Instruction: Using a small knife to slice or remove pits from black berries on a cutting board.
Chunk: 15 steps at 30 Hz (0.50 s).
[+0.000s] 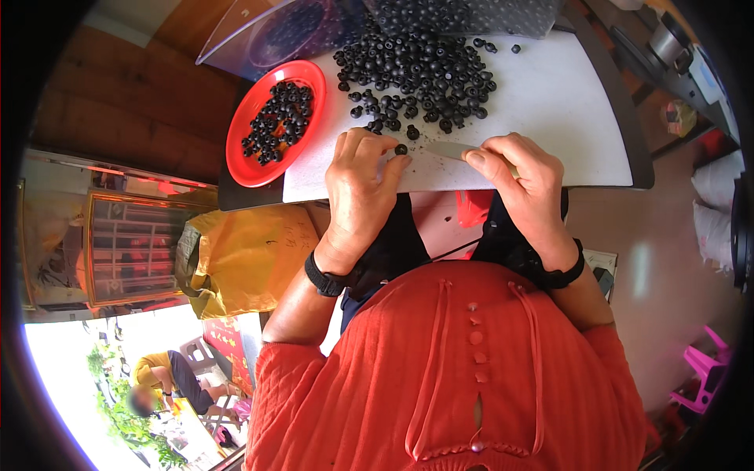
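Observation:
Between the thumb and fingertips of my left hand [357,173] is a small round black part [401,149] with a hole in its end. My right hand [528,174] is closed round a small knife; its thin grey blade [446,149] points left at that part, and I cannot tell whether they touch. Just beyond the hands lies a heap of similar black knob-shaped parts [424,74] on the white board [550,102]. To the left, a red plate [237,149] holds several more. Dark crumbs are scattered on the board near the blade.
A clear plastic bag [503,17] lies at the heap's far side, beside a clear sheet or bin [236,35]. A yellow sack [247,247] stands below the table's left side. A pink stool [701,369] is at the right. Another person [177,381] sits at the far lower left.

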Available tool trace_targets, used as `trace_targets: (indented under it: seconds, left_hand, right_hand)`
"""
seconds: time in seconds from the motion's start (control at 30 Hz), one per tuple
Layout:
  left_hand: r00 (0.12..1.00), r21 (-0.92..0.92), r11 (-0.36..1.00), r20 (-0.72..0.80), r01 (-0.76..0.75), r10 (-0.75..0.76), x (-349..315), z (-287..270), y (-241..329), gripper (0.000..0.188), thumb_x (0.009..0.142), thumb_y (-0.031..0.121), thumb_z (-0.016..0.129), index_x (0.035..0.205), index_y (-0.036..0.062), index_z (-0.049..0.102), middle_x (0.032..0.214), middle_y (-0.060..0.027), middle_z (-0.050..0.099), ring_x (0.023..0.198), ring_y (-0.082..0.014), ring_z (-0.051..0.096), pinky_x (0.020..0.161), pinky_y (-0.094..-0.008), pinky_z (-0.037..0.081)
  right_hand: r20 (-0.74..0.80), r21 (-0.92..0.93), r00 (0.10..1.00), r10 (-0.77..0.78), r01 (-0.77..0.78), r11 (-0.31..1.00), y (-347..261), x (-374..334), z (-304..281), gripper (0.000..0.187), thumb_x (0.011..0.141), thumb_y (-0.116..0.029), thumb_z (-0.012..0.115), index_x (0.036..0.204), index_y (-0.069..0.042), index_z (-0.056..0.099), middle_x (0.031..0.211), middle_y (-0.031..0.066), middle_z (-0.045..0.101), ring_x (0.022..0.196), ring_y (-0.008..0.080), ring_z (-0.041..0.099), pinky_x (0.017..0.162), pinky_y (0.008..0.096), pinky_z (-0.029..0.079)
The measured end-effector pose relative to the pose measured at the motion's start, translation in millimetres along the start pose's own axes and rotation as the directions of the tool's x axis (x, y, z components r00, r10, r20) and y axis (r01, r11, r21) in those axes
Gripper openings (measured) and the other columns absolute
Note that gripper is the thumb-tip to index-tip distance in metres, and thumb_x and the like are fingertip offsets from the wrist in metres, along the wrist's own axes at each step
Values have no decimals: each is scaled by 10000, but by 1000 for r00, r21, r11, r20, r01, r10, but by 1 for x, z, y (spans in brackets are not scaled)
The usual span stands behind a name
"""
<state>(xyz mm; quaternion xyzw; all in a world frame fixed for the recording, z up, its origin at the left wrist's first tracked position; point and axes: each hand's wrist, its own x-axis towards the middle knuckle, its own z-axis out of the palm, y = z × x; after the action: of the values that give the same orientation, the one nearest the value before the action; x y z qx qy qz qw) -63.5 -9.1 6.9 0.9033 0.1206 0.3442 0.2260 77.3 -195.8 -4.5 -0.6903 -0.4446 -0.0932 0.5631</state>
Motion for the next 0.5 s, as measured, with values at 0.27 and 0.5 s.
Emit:
trace_targets:
  seconds: [0.27, 0.5]
  left_hand:
    - [978, 211, 960, 138, -183, 156, 25, 0, -2, 157, 819, 12, 747, 972, -3, 712, 891, -152, 634, 856, -363, 644, 733, -450, 530]
    - [970, 188, 964, 188, -190, 154, 23, 6, 1, 158, 815, -22, 724, 968, -7, 690, 927, -156, 618, 886, -374, 636, 739, -458, 541]
  right_hand:
    - [-27, 9, 1000, -3, 3, 1000, 3, 8, 3, 224, 900, -171, 817, 789, -28, 686, 658, 60, 608, 546, 207, 550, 527, 339, 431]
    - [-21, 1, 999, 30, -30, 1000, 2, 3, 2, 225, 906, -178, 817, 797, -25, 692, 642, 63, 601, 538, 189, 546, 522, 331, 425]
